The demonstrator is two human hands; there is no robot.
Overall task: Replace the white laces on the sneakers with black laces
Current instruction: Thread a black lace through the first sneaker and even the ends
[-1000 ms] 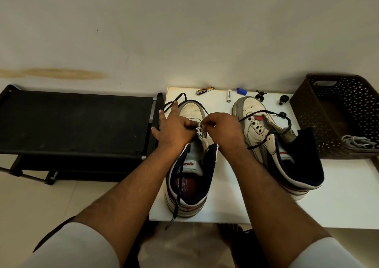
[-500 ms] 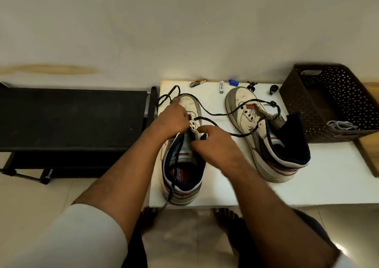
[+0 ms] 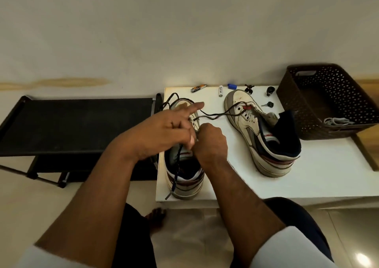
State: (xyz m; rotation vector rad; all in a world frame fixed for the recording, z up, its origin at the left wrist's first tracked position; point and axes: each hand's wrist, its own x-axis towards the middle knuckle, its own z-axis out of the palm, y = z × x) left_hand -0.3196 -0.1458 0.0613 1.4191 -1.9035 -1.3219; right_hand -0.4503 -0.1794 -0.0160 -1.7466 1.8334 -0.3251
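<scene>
Black lace [image 3: 213, 115] eyelets hidden; right hand [image 3: 209, 142] grip pinches it, left hand [image 3: 164, 132] blurred.

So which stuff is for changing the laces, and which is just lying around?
For the job: left sneaker, right sneaker, black lace, white laces in the brown basket, both hands: left, right.

Lying about: battery, blue cap, pocket tool, small black knobs, black rack.
</scene>
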